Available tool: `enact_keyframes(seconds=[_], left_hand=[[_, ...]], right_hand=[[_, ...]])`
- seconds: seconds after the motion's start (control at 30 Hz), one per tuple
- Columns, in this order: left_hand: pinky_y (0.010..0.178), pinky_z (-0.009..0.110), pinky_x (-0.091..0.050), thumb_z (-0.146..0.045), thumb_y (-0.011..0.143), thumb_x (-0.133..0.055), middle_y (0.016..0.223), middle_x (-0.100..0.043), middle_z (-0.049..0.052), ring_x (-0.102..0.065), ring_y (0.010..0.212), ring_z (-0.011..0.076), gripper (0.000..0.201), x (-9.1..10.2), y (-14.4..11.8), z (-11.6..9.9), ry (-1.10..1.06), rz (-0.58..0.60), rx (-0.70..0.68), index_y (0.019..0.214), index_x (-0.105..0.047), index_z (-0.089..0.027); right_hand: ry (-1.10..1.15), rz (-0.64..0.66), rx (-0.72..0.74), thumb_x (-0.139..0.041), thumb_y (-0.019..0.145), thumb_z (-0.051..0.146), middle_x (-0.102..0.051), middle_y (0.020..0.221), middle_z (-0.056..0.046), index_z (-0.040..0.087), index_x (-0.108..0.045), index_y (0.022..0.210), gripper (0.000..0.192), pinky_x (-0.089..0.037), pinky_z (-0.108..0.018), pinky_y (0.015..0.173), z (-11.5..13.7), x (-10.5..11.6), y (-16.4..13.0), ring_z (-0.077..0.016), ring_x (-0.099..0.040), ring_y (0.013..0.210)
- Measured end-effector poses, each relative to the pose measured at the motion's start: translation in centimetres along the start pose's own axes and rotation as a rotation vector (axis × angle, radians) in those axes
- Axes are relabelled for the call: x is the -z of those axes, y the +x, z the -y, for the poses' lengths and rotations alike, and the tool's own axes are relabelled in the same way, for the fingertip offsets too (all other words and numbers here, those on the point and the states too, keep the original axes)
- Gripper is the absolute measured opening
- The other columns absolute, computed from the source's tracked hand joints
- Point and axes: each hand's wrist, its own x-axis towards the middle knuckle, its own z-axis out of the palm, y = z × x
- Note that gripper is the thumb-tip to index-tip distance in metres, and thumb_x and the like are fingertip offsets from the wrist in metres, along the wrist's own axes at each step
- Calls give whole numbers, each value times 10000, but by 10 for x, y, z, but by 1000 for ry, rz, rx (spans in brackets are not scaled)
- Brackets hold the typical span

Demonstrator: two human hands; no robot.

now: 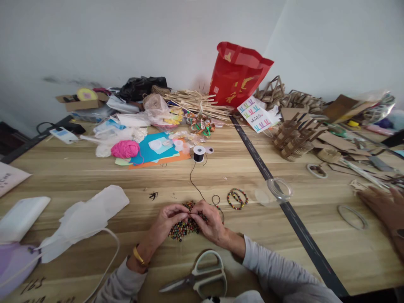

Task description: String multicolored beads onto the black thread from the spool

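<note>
Over a pile of small multicoloured beads (183,230), my two hands meet fingertip to fingertip. My left hand (167,221) is closed in a pinch on what looks like a tiny bead. Also pinched, my right hand (208,222) holds the black cord (195,182), though its end is hidden by the fingers. That cord runs back to a white-flanged spool (198,154) and loops beside my right hand, where a few beads appear strung on it. Two finished-looking beaded bracelets (237,198) lie to the right. White-handled scissors (202,277) rest in front of me.
Clear tape rolls (279,189) lie right of the bracelets. Another person's hand (378,206) rests at the right edge near a ring (352,216). Pink yarn (125,149), a red bag (238,75) and small woven baskets (293,136) stand behind. A white mask-like sheet (91,214) lies left.
</note>
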Motion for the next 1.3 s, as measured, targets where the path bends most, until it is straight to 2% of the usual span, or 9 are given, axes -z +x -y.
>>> enact_keyframes(seconds=[0.23,0.4,0.63,0.93,1.3], left_hand=[[693,246,-475,-230,638,-729,729,-677,21,-597,690,149,150,0,1,-8,71,-40,49,746,-673,-142],[680,241,-477,-224,612,-725,711,-662,21,-587,693,151,159,-5,1,-12,145,-14,41,727,-661,-135],[655,241,-458,-251,636,-705,703,-630,24,-560,688,152,157,-10,-1,-9,188,-23,20,718,-644,-132],[657,249,-428,-306,722,-616,683,-587,28,-530,683,157,182,-10,-2,-13,305,19,-31,703,-623,-126],[673,253,-427,-306,752,-592,711,-587,34,-534,706,163,177,-8,-3,-11,331,11,-80,724,-611,-132]], right_hand=[[-38,-16,25,-495,902,197,-603,756,-40,183,-568,843,95,-459,-261,669,-7,1,-5,-146,-547,730],[-41,-15,35,-498,896,175,-592,746,-40,181,-565,841,87,-454,-255,661,-8,3,-3,-145,-541,724],[-49,29,46,-489,899,170,-582,756,-44,181,-557,849,85,-456,-257,668,-7,3,-2,-146,-541,734],[-74,61,59,-485,905,180,-587,774,-48,182,-555,865,80,-465,-257,677,-8,3,-5,-146,-551,753],[-52,-3,75,-528,884,180,-597,757,-41,187,-566,874,39,-464,-259,661,-7,2,-4,-149,-550,730]])
